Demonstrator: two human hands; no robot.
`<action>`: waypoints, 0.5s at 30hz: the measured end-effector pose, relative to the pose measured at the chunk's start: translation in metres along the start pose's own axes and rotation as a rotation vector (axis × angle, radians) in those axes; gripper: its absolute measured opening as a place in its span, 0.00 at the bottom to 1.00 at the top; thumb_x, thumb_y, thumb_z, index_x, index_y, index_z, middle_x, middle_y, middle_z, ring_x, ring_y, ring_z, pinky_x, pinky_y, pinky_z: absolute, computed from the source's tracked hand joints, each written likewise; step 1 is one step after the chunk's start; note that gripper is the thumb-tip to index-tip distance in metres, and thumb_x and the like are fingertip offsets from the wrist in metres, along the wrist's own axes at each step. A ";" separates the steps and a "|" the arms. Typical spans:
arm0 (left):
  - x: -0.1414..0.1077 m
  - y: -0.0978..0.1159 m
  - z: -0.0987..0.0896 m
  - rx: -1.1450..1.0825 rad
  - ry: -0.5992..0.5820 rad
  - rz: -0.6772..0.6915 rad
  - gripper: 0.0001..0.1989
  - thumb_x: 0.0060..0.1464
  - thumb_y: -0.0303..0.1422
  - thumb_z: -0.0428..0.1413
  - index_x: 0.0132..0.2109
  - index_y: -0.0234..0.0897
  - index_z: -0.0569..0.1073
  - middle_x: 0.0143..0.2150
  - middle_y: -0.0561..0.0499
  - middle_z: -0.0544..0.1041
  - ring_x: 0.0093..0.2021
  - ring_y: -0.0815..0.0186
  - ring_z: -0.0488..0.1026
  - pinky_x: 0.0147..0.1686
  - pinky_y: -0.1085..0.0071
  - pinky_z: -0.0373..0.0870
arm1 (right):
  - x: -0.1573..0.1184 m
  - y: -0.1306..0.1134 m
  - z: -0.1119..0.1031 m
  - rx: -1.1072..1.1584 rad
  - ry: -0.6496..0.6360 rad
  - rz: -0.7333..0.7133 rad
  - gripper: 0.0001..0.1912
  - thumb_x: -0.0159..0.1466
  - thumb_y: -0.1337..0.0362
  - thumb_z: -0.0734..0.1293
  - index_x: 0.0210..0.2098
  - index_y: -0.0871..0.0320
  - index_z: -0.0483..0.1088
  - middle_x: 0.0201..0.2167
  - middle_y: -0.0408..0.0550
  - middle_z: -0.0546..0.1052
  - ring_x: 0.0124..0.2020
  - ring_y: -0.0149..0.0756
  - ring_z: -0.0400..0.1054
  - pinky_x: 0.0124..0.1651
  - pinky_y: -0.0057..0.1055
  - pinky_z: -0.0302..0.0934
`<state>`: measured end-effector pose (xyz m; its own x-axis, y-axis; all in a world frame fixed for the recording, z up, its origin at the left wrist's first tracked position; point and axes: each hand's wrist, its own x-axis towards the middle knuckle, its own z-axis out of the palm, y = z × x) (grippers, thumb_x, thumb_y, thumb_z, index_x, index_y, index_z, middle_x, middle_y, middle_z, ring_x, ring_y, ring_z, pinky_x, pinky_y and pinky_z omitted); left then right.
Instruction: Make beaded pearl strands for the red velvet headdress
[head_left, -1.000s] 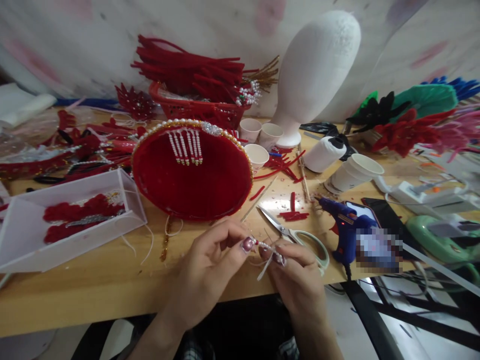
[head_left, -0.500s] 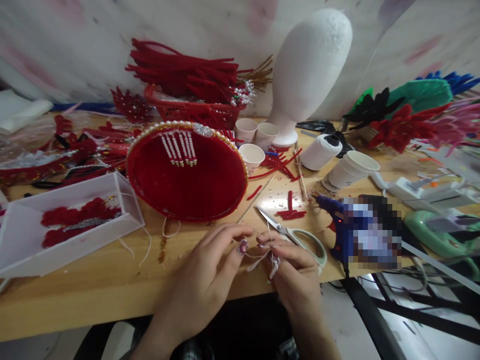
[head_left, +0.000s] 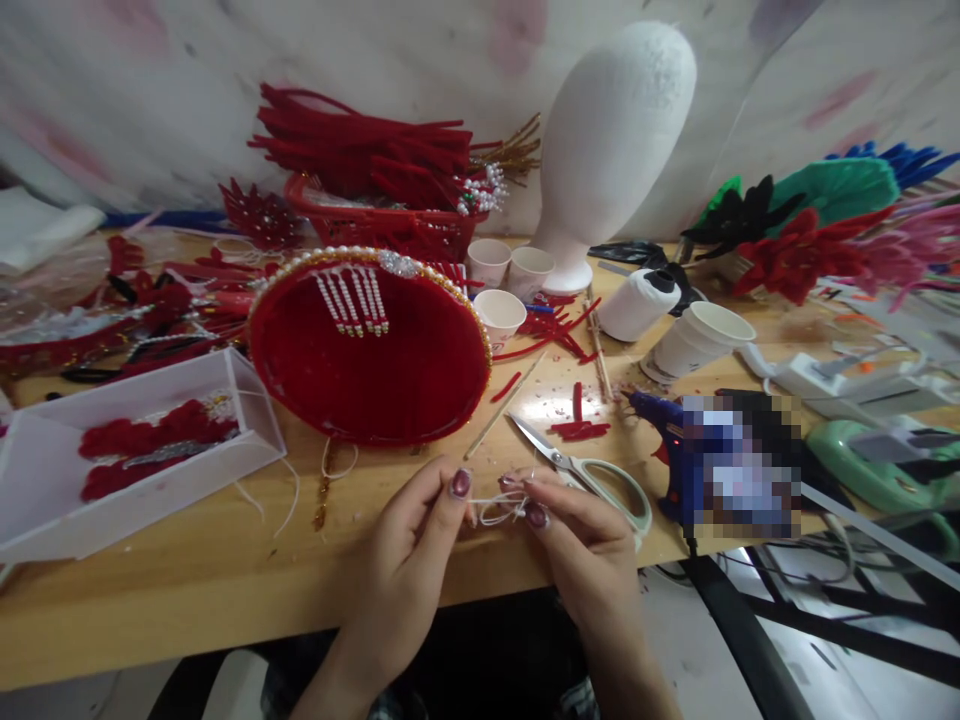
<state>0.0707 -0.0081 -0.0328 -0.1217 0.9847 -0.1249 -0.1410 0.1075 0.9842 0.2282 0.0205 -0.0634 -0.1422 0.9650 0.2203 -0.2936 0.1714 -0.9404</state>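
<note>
Both hands are low over the front of the table, with a looped white thread (head_left: 495, 510) stretched between them. My left hand (head_left: 420, 545) pinches one end between thumb and forefinger. The fingertips of my right hand (head_left: 585, 525) are closed on the other end, near a small knot or bead too small to name. Just behind my right hand lie scissors (head_left: 611, 485) with pale green handles, blades half apart. Beyond my left hand stands a round red velvet piece (head_left: 375, 370), edged with pearls and gold, with several short bead strands hanging inside its top rim.
At the left is a white box (head_left: 172, 500) with red and silver ornaments. A red basket (head_left: 390, 230) of red strips, paper cups (head_left: 501, 315), a white head form (head_left: 615, 150) and a thread spool (head_left: 641, 303) stand behind. A blue glue gun (head_left: 679, 460) is at the right.
My left hand has drawn slightly left and its thumb and forefinger have closed on the thread. The thread loop between the hands is now pulled wider. My right hand's fingers have shifted slightly.
</note>
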 end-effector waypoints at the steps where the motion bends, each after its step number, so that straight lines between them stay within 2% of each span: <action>1: 0.000 -0.001 0.000 -0.022 0.011 0.031 0.20 0.67 0.47 0.52 0.29 0.40 0.67 0.27 0.57 0.65 0.28 0.69 0.61 0.29 0.76 0.61 | 0.000 0.000 0.000 -0.004 -0.011 -0.004 0.12 0.65 0.67 0.74 0.45 0.43 0.83 0.42 0.41 0.86 0.47 0.31 0.77 0.51 0.24 0.72; 5: -0.002 -0.005 -0.001 -0.129 0.055 0.116 0.17 0.68 0.44 0.52 0.33 0.40 0.71 0.31 0.55 0.67 0.30 0.69 0.63 0.31 0.76 0.62 | 0.000 -0.002 0.001 -0.026 -0.039 0.000 0.14 0.67 0.68 0.72 0.46 0.42 0.82 0.43 0.40 0.86 0.47 0.30 0.78 0.52 0.23 0.72; 9: -0.003 -0.007 -0.003 -0.250 0.108 0.080 0.15 0.65 0.45 0.56 0.35 0.39 0.74 0.35 0.53 0.71 0.30 0.69 0.64 0.32 0.75 0.64 | -0.001 -0.003 0.002 -0.010 -0.019 0.035 0.14 0.66 0.69 0.72 0.45 0.42 0.82 0.43 0.40 0.86 0.45 0.30 0.81 0.48 0.20 0.74; 12: -0.003 -0.007 -0.005 -0.380 0.134 0.043 0.16 0.62 0.45 0.60 0.32 0.38 0.74 0.38 0.51 0.75 0.31 0.70 0.66 0.32 0.77 0.67 | -0.002 -0.003 0.004 0.001 -0.005 0.057 0.13 0.66 0.69 0.73 0.44 0.43 0.83 0.42 0.41 0.87 0.44 0.32 0.82 0.48 0.22 0.75; 15: -0.001 -0.004 -0.005 -0.490 0.093 0.026 0.18 0.62 0.43 0.61 0.27 0.37 0.71 0.36 0.51 0.77 0.31 0.70 0.70 0.34 0.77 0.70 | 0.000 -0.004 0.006 0.011 0.025 0.063 0.12 0.64 0.68 0.74 0.42 0.43 0.84 0.39 0.42 0.87 0.42 0.33 0.83 0.47 0.22 0.75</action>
<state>0.0663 -0.0104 -0.0376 -0.2153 0.9673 -0.1338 -0.5790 -0.0161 0.8152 0.2236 0.0184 -0.0583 -0.1367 0.9786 0.1540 -0.2949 0.1082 -0.9494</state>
